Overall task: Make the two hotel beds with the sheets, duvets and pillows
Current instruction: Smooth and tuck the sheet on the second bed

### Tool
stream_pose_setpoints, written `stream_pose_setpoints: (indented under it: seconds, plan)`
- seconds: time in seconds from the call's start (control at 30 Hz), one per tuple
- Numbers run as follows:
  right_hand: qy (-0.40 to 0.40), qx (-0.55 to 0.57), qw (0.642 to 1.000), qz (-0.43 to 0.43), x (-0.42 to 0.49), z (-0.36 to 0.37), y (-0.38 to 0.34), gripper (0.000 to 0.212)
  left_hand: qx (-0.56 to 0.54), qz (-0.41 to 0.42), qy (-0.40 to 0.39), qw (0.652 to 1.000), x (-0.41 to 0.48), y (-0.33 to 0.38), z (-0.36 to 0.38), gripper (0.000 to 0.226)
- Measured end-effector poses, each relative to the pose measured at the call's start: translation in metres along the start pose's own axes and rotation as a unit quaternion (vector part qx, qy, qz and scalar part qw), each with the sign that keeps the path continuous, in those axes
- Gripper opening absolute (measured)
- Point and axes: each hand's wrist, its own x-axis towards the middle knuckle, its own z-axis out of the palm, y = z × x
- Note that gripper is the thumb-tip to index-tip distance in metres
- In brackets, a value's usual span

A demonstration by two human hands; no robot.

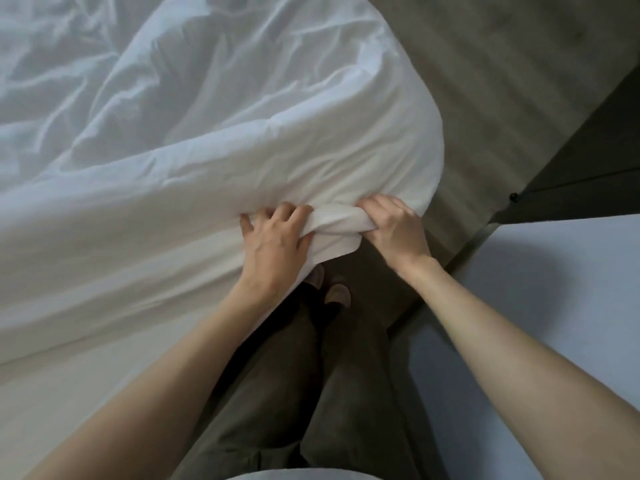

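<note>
A rumpled white duvet (pixel 207 116) covers the bed (pixel 104 299) across the upper left and centre of the frame. Grey carpet (pixel 502 81) fills the upper right, and a second white bed (pixel 561 278) sits at lower right. At centre, the left hand (pixel 273 244) and the right hand (pixel 394 226) grip the duvet's bunched corner (pixel 334 225) between them, fingers curled tight into the fabric. Shoes (pixel 337 292) show just below.
</note>
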Motion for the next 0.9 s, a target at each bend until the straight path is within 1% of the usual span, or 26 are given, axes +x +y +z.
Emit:
stream_pose_setpoints:
  seconds: [0.1,0.23,0.43,0.53,0.63,0.77,0.83,0.9]
  plan:
    - [-0.011,-0.031,0.999,-0.013,0.006,-0.044,-0.015,0.031,-0.052,0.019,-0.024,0.998,0.004,0.007,-0.034,0.033]
    - [-0.033,-0.046,0.998,-0.01,0.02,-0.106,-0.034,0.031,-0.049,0.064,0.016,0.997,0.003,0.018,-0.083,0.031]
    - [-0.097,-0.087,0.991,-0.026,0.069,-0.175,-0.056,0.021,-0.03,0.043,0.062,0.997,0.031,0.029,-0.152,0.025]
    - [-0.104,-0.103,0.988,-0.041,0.098,-0.201,-0.059,0.02,-0.008,0.027,0.099,0.995,0.054,0.036,-0.177,0.025]
    - [-0.108,-0.112,0.985,-0.07,0.136,-0.227,-0.06,0.02,0.003,-0.014,0.148,0.989,0.082,0.041,-0.196,0.023]
    - [-0.107,-0.098,0.983,-0.113,0.191,-0.257,-0.058,0.019,0.023,-0.092,0.21,0.973,0.12,0.049,-0.217,0.023]
    - [-0.112,-0.084,0.98,-0.139,0.222,-0.271,-0.056,0.018,0.031,-0.141,0.237,0.961,0.138,0.056,-0.228,0.024]
    - [-0.125,-0.065,0.974,-0.175,0.25,-0.285,-0.057,0.019,0.025,-0.204,0.268,0.941,0.154,0.064,-0.239,0.025]
